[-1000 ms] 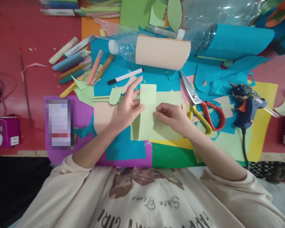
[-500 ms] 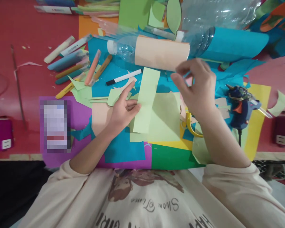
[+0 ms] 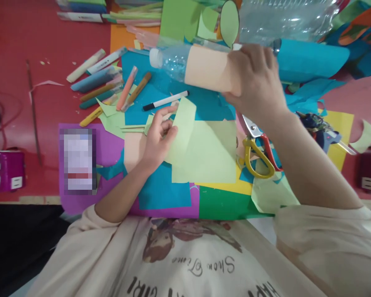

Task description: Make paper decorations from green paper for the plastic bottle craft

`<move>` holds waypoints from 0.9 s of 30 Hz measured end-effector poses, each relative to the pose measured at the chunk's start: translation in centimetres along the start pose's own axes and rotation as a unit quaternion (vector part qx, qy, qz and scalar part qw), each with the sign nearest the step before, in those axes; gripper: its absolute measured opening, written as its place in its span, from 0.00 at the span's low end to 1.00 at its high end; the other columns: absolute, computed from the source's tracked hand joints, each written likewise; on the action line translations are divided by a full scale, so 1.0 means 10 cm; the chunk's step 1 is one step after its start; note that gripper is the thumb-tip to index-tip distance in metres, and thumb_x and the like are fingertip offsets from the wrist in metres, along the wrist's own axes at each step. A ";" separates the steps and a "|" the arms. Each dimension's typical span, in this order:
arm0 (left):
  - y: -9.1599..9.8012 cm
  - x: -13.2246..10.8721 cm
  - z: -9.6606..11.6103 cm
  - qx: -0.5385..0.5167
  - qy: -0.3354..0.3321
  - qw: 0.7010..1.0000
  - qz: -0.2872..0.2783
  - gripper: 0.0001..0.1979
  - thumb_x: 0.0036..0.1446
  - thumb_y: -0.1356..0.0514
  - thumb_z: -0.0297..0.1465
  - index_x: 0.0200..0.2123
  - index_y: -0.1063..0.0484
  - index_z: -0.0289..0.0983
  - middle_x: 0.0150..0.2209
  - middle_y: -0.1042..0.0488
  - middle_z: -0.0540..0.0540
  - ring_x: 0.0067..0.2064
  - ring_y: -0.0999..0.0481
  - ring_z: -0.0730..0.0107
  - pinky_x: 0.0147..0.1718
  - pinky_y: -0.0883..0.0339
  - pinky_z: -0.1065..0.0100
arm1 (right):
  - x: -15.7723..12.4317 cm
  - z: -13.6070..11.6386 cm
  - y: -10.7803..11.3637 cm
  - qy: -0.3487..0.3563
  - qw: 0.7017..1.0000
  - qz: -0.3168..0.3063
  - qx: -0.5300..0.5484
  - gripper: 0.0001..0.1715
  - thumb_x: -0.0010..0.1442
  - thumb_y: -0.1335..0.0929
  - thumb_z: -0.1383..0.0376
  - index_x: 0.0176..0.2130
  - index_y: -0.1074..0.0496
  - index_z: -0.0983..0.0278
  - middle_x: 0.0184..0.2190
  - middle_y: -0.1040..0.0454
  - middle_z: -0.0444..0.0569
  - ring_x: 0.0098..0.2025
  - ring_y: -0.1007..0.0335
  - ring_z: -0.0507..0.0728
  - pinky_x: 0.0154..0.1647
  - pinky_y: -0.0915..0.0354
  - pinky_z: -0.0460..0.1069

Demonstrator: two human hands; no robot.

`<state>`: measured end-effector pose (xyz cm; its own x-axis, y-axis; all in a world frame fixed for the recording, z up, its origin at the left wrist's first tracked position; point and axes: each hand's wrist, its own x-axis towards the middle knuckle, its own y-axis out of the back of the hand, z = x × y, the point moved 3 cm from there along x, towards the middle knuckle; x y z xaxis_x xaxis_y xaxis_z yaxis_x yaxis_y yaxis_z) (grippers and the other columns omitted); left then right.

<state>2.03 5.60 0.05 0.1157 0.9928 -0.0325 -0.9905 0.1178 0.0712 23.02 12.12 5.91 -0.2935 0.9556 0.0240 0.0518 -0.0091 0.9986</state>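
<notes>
A pale green paper strip (image 3: 183, 123) is pinched between the thumb and fingers of my left hand (image 3: 160, 138), tilted over a larger pale green sheet (image 3: 213, 152). My right hand (image 3: 255, 76) is wrapped round the base end of a clear plastic bottle (image 3: 174, 62). Peach paper (image 3: 208, 70) covers the bottle's body, and its white cap points left. Below my right wrist lie scissors (image 3: 259, 161) with yellow and red handles, blades partly showing. A black-and-white marker (image 3: 166, 101) rests between my left hand and the bottle.
Several markers (image 3: 95, 84) lie at the left on the red table. A phone (image 3: 78, 161) sits on purple paper. A second bottle in blue paper (image 3: 312, 59) lies at the back right. The glue gun (image 3: 326, 136) is partly behind my right forearm.
My right hand has moved up and closed on the peach-wrapped bottle. The strip in my left hand has tilted and shifted slightly left. More of the scissors now shows.
</notes>
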 end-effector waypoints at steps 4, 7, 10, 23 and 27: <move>0.08 0.03 0.01 -0.012 -0.043 0.997 0.064 0.13 0.56 0.39 0.33 0.46 0.32 0.43 0.30 0.31 0.53 0.26 0.35 0.80 0.25 0.40 0.76 | -0.54 0.24 0.22 -0.020 0.998 0.054 -0.039 0.31 0.60 0.35 0.59 0.59 0.42 0.70 0.55 0.36 0.64 0.56 0.40 0.68 0.56 0.41 0.63; 0.12 0.05 -0.01 0.000 -0.060 0.995 0.080 0.14 0.57 0.40 0.35 0.47 0.32 0.45 0.31 0.33 0.53 0.25 0.36 0.80 0.24 0.41 0.75 | -1.09 0.39 0.29 0.026 0.993 0.098 -0.067 0.36 0.58 0.32 0.59 0.62 0.46 0.61 0.53 0.34 0.60 0.56 0.37 0.69 0.51 0.35 0.64; 0.12 0.05 -0.04 0.038 -0.072 0.995 0.057 0.16 0.57 0.39 0.40 0.48 0.34 0.46 0.26 0.38 0.54 0.23 0.38 0.79 0.21 0.43 0.75 | -1.53 0.44 0.25 0.048 0.988 0.109 -0.095 0.39 0.58 0.32 0.61 0.64 0.48 0.60 0.48 0.30 0.60 0.51 0.31 0.69 0.47 0.30 0.63; 0.02 0.04 -0.04 0.118 -0.156 0.981 -0.017 0.24 0.56 0.40 0.35 0.54 0.43 0.46 0.23 0.42 0.57 0.24 0.40 0.77 0.25 0.41 0.73 | -1.28 0.14 0.08 0.053 0.997 0.045 -0.024 0.40 0.58 0.32 0.53 0.60 0.43 0.75 0.54 0.33 0.71 0.57 0.36 0.73 0.53 0.34 0.64; 0.00 0.06 -0.06 0.104 -0.157 0.981 -0.049 0.24 0.55 0.39 0.33 0.54 0.43 0.46 0.24 0.41 0.57 0.25 0.38 0.78 0.25 0.41 0.74 | -1.14 0.07 0.07 0.059 0.997 0.019 -0.042 0.30 0.56 0.30 0.57 0.52 0.34 0.72 0.44 0.24 0.65 0.43 0.26 0.69 0.39 0.29 0.59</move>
<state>2.06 6.15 -0.56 0.2599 0.9310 0.2564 -0.9406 0.1841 0.2852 27.07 1.46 6.35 -0.4042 0.9126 0.0617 -0.0145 -0.0738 0.9972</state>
